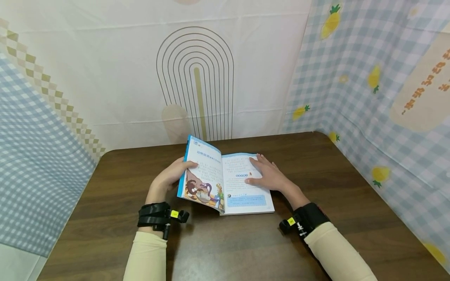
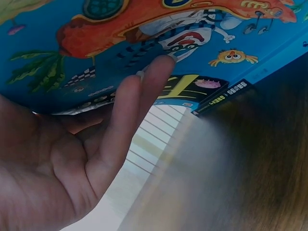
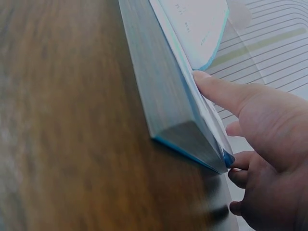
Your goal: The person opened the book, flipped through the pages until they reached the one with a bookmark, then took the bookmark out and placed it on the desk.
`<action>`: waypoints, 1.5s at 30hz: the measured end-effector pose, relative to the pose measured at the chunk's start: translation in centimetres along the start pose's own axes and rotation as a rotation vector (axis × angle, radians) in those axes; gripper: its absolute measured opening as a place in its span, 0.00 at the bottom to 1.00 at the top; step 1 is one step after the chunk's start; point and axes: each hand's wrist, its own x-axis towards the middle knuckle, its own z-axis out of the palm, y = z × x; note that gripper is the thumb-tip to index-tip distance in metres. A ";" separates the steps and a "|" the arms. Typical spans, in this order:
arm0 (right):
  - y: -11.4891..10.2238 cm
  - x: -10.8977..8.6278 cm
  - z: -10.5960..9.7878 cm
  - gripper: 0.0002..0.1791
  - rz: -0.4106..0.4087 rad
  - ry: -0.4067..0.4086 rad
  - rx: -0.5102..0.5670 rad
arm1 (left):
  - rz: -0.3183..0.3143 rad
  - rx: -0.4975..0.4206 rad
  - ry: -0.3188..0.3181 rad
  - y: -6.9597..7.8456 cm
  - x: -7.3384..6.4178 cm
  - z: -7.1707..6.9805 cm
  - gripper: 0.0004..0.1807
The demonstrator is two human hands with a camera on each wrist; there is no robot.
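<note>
An open book [image 1: 237,187] with a thick block of pages lies on the wooden table, its left cover and page tilted up. My left hand [image 1: 172,173] holds that raised side, thumb on the printed page and fingers behind the cover. In the left wrist view the fingers lie against the blue illustrated cover [image 2: 144,36]. My right hand [image 1: 270,177] rests on the right page, its fingers spread toward the upper outer corner. The right wrist view has the thick page block [image 3: 168,91] side-on, with the thumb on the top page and the other fingers past its edge.
The dark wooden table [image 1: 211,246] extends around the book on all sides. A white cloth with a printed arch [image 1: 195,78] hangs behind it. Blue checked cloths hang at the left [image 1: 38,164] and right [image 1: 355,113]. Black straps with small cameras circle both wrists.
</note>
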 end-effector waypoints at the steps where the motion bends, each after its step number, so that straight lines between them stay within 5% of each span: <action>1: 0.0 0.0 0.0 0.54 -0.001 0.001 0.002 | 0.001 -0.003 0.000 0.0 0.0 0.0 0.31; 45: -0.4 0.1 0.0 0.51 -0.024 -0.010 0.069 | 0.004 0.007 -0.003 -0.1 0.2 0.0 0.31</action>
